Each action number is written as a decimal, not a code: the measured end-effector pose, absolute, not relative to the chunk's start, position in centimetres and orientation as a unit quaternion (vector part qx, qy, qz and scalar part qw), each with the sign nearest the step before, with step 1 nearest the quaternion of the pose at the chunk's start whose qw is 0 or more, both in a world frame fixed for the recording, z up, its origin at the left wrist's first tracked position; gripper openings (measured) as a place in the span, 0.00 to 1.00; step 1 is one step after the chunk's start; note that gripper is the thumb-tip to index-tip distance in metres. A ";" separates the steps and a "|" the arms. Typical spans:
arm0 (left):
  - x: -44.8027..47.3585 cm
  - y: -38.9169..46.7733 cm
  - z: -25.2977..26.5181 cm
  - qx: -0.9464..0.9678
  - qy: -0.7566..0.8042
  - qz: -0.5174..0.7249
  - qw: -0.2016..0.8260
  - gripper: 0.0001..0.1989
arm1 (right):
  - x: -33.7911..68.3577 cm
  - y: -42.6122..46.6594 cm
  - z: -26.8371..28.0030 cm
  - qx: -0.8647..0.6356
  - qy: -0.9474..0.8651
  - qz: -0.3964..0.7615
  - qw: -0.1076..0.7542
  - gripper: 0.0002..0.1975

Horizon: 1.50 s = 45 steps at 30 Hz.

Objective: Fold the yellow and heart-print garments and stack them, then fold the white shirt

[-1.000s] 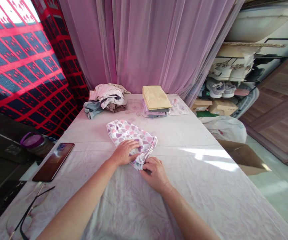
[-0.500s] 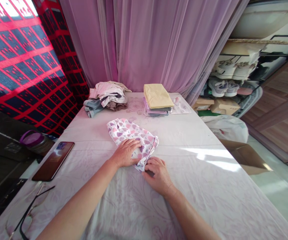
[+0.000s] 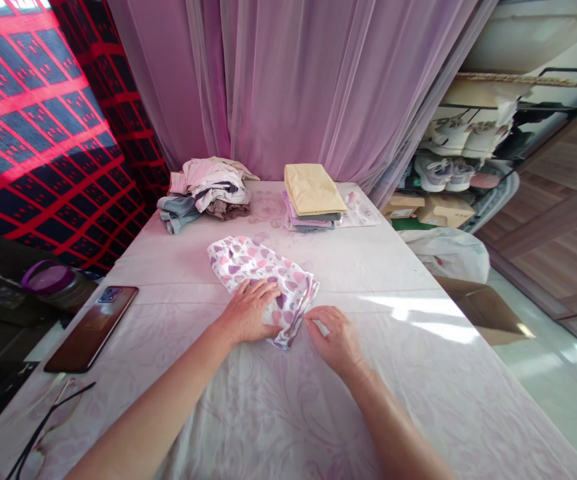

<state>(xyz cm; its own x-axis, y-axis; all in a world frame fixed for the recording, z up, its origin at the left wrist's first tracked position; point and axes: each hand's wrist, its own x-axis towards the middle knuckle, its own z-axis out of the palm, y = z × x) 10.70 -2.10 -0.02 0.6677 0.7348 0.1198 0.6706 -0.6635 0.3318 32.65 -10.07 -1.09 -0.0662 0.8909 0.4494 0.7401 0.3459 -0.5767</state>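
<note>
My left hand [image 3: 248, 310] lies flat, palm down, on the near end of the heart-print cloth [image 3: 261, 277], fingers spread and gripping nothing; I judge the flat palm pins the folded layers so they do not slide on the smooth cover. My right hand [image 3: 335, 333] sits just beside the cloth's right edge, fingertips bent toward the hem; whether they pinch the fabric or only touch it I cannot tell. The cloth lies in the middle of the bench [image 3: 418, 373], angled away to the left, partly folded, with its near corner bunched between my two hands.

At the far end a neat stack of folded clothes [image 3: 313, 200], a yellow piece on top, sits right of centre, and a loose heap of clothes [image 3: 205, 193] sits to the left, well apart from it. That split reads to me as done pieces on one side, unsorted ones on the other.

The bench wears a pale cover with a faint floral print, and sun falls in a bright patch at my right. A phone [image 3: 93, 327] lies face up near the left edge, glasses [image 3: 43, 427] nearer me, a purple-lidded bottle [image 3: 51, 280] just off that side. A mauve curtain [image 3: 293, 87] hangs behind, a red-and-black patterned hanging [image 3: 28, 133] to the left, and a shoe rack [image 3: 458, 147] with boxes below stands to the right.
</note>
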 end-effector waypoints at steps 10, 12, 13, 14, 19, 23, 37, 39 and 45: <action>11.7 -5.0 1.7 0.919 0.324 0.161 0.154 0.08 | 35.8 -3.4 0.0 -0.736 -0.593 0.118 0.305 0.14; 11.7 -5.8 1.6 0.912 0.331 0.165 0.179 0.10 | 35.5 -2.4 0.3 -0.751 -0.591 0.112 0.272 0.16; 11.7 -6.1 1.6 0.905 0.338 0.175 0.189 0.09 | 35.3 -2.1 0.4 -0.757 -0.591 0.111 0.254 0.18; 11.7 -6.5 1.7 0.898 0.347 0.185 0.196 0.08 | 35.1 -1.8 0.5 -0.761 -0.593 0.113 0.238 0.19; 12.3 -7.5 1.4 0.886 0.390 0.187 0.164 0.17 | 34.3 -1.0 0.7 -0.761 -0.608 0.110 0.199 0.21; 12.8 -7.9 0.6 0.885 0.412 0.187 0.110 0.09 | 34.5 -1.0 0.4 -0.765 -0.603 0.110 0.195 0.12; 11.8 -8.5 0.1 0.885 0.386 0.222 0.134 0.05 | 36.2 -2.1 -2.2 -0.709 -0.609 0.140 0.328 0.05; 11.6 -8.6 0.0 0.883 0.389 0.214 0.152 0.08 | 36.2 -2.1 -2.5 -0.698 -0.621 0.116 0.338 0.05; 11.3 -8.8 -0.3 0.867 0.410 0.220 0.179 0.14 | 36.4 -2.1 -3.4 -0.665 -0.659 0.031 0.349 0.08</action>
<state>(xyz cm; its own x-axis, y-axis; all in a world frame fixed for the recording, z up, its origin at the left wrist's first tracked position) 11.27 -8.82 -0.32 0.5671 0.7893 0.2354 0.6314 -0.6001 0.4911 36.36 -2.15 -3.35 0.1290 0.8988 0.4189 0.8551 0.1131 -0.5060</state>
